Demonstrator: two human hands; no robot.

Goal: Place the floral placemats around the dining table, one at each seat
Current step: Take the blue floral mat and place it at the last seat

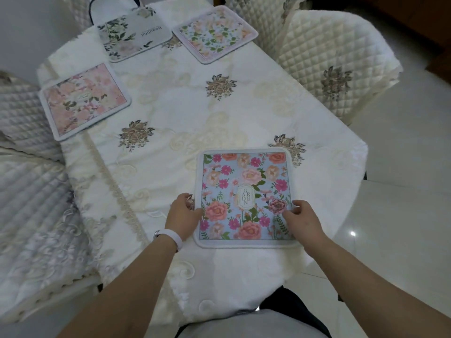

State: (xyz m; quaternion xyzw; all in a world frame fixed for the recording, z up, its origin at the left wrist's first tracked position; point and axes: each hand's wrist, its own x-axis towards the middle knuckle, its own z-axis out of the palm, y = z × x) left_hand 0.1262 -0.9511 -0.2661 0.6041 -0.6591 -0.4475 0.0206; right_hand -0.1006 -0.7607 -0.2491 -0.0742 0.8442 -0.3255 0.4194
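Note:
A blue floral placemat point(246, 191) marked "GARDEN" lies flat on the table near its front edge. My left hand point(183, 212) pinches its left edge, thumb on top. My right hand point(302, 219) holds its right edge with the thumb on the mat. Three other mats lie on the table: a pink one point(83, 100) at the left side, a grey-green one point(131, 30) at the far end, and a pale pink-bordered one point(214, 32) at the far right.
The table point(185, 106) wears a cream embroidered cloth with brown flower motifs. Quilted chairs stand at the left point(26, 211), at the right point(329, 62) and at the far end. Glossy white floor tiles point(402, 191) lie to the right.

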